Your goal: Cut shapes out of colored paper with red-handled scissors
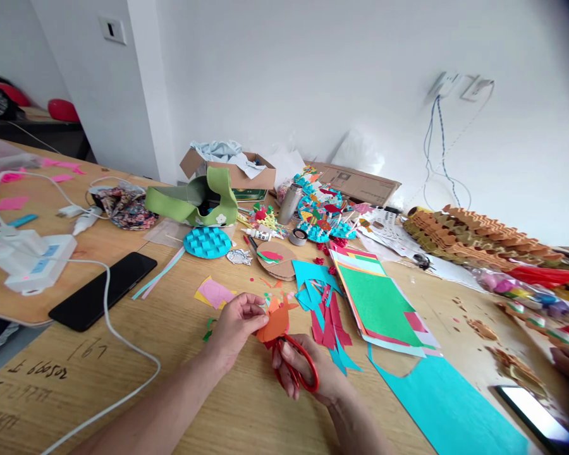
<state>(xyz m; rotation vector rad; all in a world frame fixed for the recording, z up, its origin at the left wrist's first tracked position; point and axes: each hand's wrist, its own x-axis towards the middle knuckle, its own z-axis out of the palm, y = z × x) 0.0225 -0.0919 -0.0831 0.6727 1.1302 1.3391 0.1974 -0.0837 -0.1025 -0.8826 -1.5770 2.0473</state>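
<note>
My left hand (239, 325) pinches the left edge of an orange paper piece (275, 321), held just above the wooden table. Red-handled scissors (308, 373) are in my right hand (303, 366), fingers through the loops. Their blades lie at the orange paper and are mostly hidden by it. Beyond the hands are small paper scraps, a pink paper piece (215, 291) on yellow paper, and a round cardboard disc (275, 260) with a red fish-shaped cutout on it. Crimson paper strips (330, 322) and cut blue paper (315, 278) lie right of the scissors.
Stacked coloured paper with a green sheet (384, 297) and a large blue sheet (455, 404) lie at right. A black phone (104, 291), white cable (137, 354) and power strip (38, 265) are at left. A steel bottle (291, 203) stands behind. Another person's hand shows at the right edge.
</note>
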